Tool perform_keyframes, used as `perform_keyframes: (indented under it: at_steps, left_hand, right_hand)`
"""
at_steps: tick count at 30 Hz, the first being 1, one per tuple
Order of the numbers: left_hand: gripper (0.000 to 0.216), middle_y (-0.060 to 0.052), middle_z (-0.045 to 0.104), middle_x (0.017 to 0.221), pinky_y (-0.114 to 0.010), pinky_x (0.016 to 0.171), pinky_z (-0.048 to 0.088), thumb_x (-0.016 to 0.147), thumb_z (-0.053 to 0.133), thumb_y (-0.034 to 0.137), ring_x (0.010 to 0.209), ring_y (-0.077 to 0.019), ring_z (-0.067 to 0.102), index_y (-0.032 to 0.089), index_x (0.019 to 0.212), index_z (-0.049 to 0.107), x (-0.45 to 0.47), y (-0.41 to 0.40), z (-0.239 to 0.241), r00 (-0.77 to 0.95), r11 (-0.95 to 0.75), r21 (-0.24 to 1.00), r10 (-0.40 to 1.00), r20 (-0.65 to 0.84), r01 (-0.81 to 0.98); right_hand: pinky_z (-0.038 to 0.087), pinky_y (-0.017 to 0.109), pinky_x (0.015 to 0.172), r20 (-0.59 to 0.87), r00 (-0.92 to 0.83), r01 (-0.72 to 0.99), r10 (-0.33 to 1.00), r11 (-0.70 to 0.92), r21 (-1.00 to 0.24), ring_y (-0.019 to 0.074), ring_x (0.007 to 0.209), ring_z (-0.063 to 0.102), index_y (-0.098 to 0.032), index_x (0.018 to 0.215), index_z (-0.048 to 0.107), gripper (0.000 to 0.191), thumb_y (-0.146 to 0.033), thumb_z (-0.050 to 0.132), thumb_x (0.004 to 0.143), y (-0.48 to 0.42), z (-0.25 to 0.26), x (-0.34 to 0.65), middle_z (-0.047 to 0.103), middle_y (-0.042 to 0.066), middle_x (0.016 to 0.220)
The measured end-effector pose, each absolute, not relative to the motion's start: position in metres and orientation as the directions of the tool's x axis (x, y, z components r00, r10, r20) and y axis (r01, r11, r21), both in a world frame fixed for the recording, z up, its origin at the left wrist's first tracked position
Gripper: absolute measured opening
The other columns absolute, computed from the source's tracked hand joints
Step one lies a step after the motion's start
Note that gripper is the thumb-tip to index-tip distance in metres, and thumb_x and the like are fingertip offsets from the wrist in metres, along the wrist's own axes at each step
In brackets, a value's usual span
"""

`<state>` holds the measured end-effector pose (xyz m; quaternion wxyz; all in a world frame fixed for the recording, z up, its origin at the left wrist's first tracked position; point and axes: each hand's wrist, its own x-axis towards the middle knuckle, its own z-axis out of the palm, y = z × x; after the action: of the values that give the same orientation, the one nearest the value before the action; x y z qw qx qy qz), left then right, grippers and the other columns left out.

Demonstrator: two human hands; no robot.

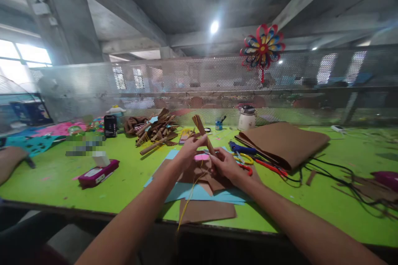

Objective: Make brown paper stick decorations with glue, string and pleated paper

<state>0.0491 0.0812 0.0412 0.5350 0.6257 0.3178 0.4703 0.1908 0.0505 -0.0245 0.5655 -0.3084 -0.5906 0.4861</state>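
Over the blue sheets (186,193) near the front edge of the green counter (124,182), a brown strip (202,130) stands tilted between both hands. It looks light, thin and floppy, easy to crease, so it is best pinched low. The left hand (189,149) has its fingers closed on the strip's middle, and the right hand (226,165) has its fingers curled shut around the lower end, where a yellow cord (186,201) trails down.

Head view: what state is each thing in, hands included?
Left hand, pinching the narrow brown foam strip, which tilts.
Right hand, gripping that strip's lower end.
White jar, upright, lid on.
Red, blue and yellow pinwheel, hanging on the mesh screen.
Brown foam sheets, stacked flat.
Yellow-handled scissors, lying flat.
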Motion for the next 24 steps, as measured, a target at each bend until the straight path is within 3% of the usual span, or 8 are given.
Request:
perform_keyframes:
  at_steps: [4, 8, 14, 19, 24]
  left_hand:
    - [0.039, -0.010, 0.062, 0.087, -0.031, 0.073, 0.046, 0.071, 0.061, 0.046, 0.078, -0.0172, 0.059, 0.012, 0.089, 0.060, 0.053, 0.084, 0.030, 0.450, -0.167, 0.976, 0.867, 0.212, -0.139]
    - [0.040, -0.008, 0.064, 0.083, -0.027, 0.063, 0.046, 0.078, 0.050, 0.049, 0.072, -0.0162, 0.061, 0.014, 0.096, 0.059, 0.052, 0.084, 0.014, 0.558, -0.074, 0.981, 0.814, 0.165, -0.182]
    - [0.044, -0.005, 0.061, 0.060, -0.030, 0.049, 0.046, 0.080, 0.043, 0.052, 0.049, -0.0165, 0.057, 0.012, 0.085, 0.061, 0.050, 0.077, 0.001, 0.704, 0.013, 0.986, 0.702, 0.110, -0.167]
    - [0.029, -0.006, 0.062, 0.069, -0.024, 0.050, 0.047, 0.074, 0.061, 0.037, 0.052, -0.0122, 0.057, 0.010, 0.085, 0.057, 0.050, 0.079, 0.002, 0.644, 0.044, 0.968, 0.754, 0.130, -0.247]
    - [0.021, -0.006, 0.064, 0.076, -0.025, 0.050, 0.047, 0.077, 0.059, 0.029, 0.054, -0.0117, 0.058, 0.013, 0.091, 0.055, 0.051, 0.079, 0.003, 0.628, 0.109, 0.935, 0.766, 0.137, -0.338]
  right_hand:
    - [0.047, 0.023, 0.040, 0.366, -0.172, -0.194, 0.914, 0.333, -0.923, 0.0081, 0.040, 0.050, -0.020, 0.090, 0.048, 0.030, -0.041, 0.060, 0.072, 0.054, -0.028, 0.186, 0.055, -0.005, 0.061]
    - [0.048, 0.025, 0.041, 0.325, -0.226, -0.208, 0.918, 0.281, -0.937, 0.0097, 0.041, 0.053, -0.021, 0.090, 0.049, 0.028, -0.039, 0.061, 0.072, 0.052, -0.026, 0.184, 0.055, -0.005, 0.062]
    - [0.050, 0.028, 0.044, 0.280, -0.236, -0.192, 0.930, 0.238, -0.952, 0.0118, 0.044, 0.056, -0.021, 0.094, 0.050, 0.031, -0.035, 0.063, 0.070, 0.050, -0.024, 0.187, 0.058, -0.003, 0.064]
    - [0.048, 0.026, 0.043, 0.312, -0.231, -0.141, 0.922, 0.285, -0.948, 0.0123, 0.044, 0.056, -0.020, 0.086, 0.053, 0.024, -0.032, 0.065, 0.069, 0.049, -0.022, 0.189, 0.060, -0.003, 0.062]
    - [0.046, 0.025, 0.044, 0.281, -0.220, -0.137, 0.934, 0.255, -0.957, 0.0106, 0.043, 0.053, -0.018, 0.082, 0.055, 0.024, -0.035, 0.065, 0.068, 0.048, -0.019, 0.188, 0.058, -0.003, 0.060]
